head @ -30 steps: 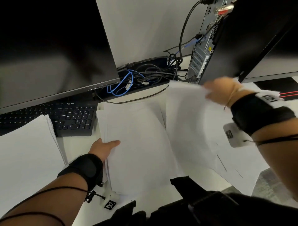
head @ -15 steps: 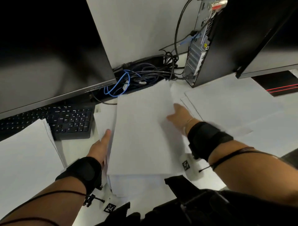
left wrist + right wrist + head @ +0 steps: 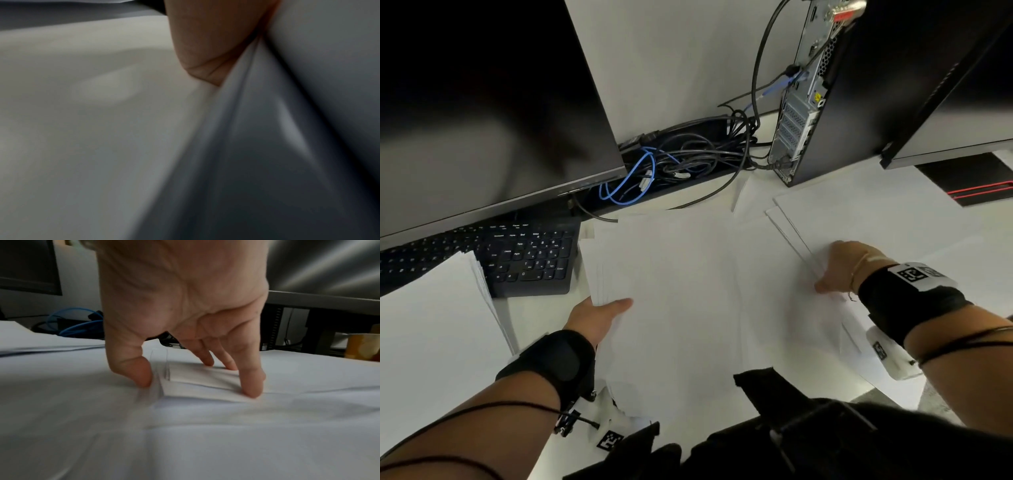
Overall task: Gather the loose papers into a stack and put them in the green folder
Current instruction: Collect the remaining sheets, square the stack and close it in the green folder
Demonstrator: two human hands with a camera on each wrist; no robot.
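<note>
Head view: the left hand (image 3: 599, 317) is gripping the near left edge of the gathered stack of papers (image 3: 671, 291), thumb lying on the top sheet and the remaining fingers hidden beneath; the stack is lying on the white surface (image 3: 544, 301) in front of the person. In the left wrist view only a part of that hand (image 3: 207, 40) is showing, pressed against the edges of the sheets (image 3: 232, 121), the picture being blurred.

The right hand (image 3: 842, 267) is reaching down onto the loose papers (image 3: 866, 219) spread to the right of the stack. In the right wrist view this hand (image 3: 185, 305) is standing with fingers spread, fingertips (image 3: 252, 389) pressing on the top sheet (image 3: 197, 382) while the thumb is pushing against its corner, so that the corner is lifting slightly; nothing is yet being pinched clear of the pile.

A further pile of white sheets (image 3: 431, 325) is lying at far left, overlapping the black keyboard (image 3: 527, 260), whose key legends are too small to read. Behind are standing a dark monitor (image 3: 482, 102), a tangle of black and blue cables (image 3: 654, 168) and a computer tower (image 3: 835, 96) bearing a small yellow sticker, illegible. Square black-and-white coded markers are showing on both wrist bands. The green folder is appearing in none of these views.
</note>
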